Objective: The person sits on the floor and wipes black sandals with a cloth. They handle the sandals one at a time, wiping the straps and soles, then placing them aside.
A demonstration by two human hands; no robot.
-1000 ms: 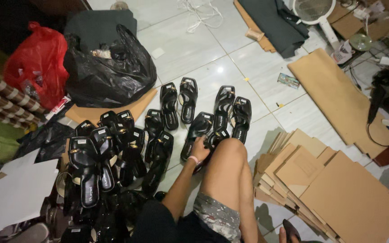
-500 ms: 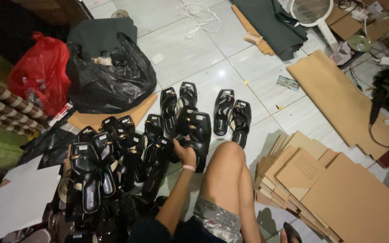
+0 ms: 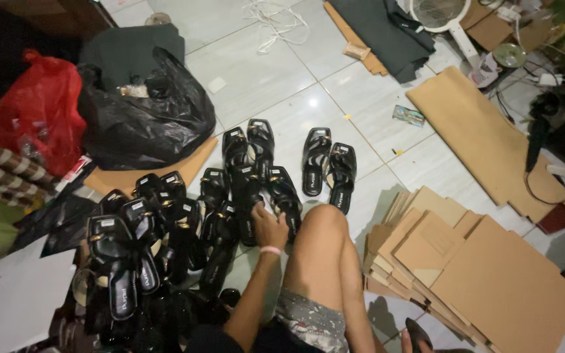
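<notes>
Sandals (image 3: 266, 196), a black pair, sat on the tiled floor (image 3: 276, 98) next to the big pile, left hand (image 3: 269, 227) gripping them, right hand (image 3: 405, 341) barely visible, couldn't tell its grip.

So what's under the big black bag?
A flat brown cardboard sheet pokes out from under the black plastic bag on the tiled floor. How far the cardboard runs beneath is hidden.
</notes>
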